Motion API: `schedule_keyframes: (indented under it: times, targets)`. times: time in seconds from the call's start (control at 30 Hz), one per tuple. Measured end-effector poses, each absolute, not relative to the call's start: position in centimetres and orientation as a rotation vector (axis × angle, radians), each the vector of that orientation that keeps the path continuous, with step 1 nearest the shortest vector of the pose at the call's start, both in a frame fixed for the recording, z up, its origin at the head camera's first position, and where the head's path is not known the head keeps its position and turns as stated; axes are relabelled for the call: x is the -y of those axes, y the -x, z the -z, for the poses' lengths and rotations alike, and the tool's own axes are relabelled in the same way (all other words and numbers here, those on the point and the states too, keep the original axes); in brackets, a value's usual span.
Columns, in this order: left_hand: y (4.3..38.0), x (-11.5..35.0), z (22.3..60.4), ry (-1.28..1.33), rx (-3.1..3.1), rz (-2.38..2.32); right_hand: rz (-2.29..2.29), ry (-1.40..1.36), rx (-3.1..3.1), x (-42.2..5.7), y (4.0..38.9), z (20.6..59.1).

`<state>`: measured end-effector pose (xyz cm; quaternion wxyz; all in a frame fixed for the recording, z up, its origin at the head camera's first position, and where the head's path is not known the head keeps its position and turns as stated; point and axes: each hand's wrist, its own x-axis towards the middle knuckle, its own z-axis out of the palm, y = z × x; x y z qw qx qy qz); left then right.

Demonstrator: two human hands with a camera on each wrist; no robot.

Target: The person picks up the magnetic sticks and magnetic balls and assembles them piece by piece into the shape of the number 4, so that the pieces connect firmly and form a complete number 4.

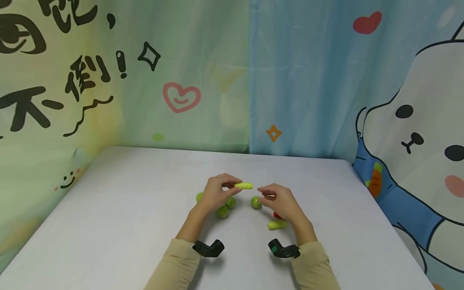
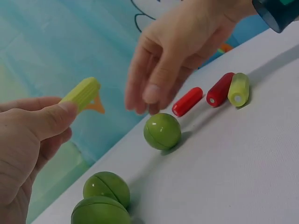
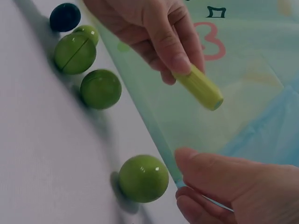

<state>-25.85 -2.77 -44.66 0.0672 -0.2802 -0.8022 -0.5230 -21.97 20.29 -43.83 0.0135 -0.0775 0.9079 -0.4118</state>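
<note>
The person's left hand (image 1: pixel 217 193) pinches a yellow-green stick (image 1: pixel 244 185) by one end, thumb against fingertips, and holds it up over the desk (image 1: pixel 145 201), its free end pointing toward the right hand (image 1: pixel 280 200). That right hand has nothing in it; its fingers are loosely bent, with a narrow gap to the thumb, and it hangs just beside a lone green ball (image 2: pixel 162 131). I can't tell whether the thumb touches the ball.

The ball is my first worry: it's round and nothing props it, so a low brush from that thumb could send it rolling. The other green balls (image 3: pixel 101 89) sit close together under and beside the left forearm and hand, and a dropped wrist might scatter them.

The stick looks fairly secure, but with only one end pinched, a knock on the free end could twist it or tip it out. If the two hands meet over it, I'd expect that to come from fingers closing off-centre.

Near the right wrist, two red pieces (image 2: pixel 220 89) and a second stick (image 2: pixel 238 89) lie close together on the desk; a careless pull back of the arm could sweep them aside.
</note>
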Motion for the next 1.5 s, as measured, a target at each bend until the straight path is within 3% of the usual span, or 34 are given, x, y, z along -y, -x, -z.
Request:
schedule_keyframes:
  times: [0.7,1.5]
  targets:
    - [25.7,3.7,44.8,0.790,2.394,1.600,1.227,0.362,-2.803,-19.3,22.1,44.9]
    - [26.0,3.7,44.6,0.781,2.495,1.472,1.206,0.184,-2.829,-20.0,22.2,44.7]
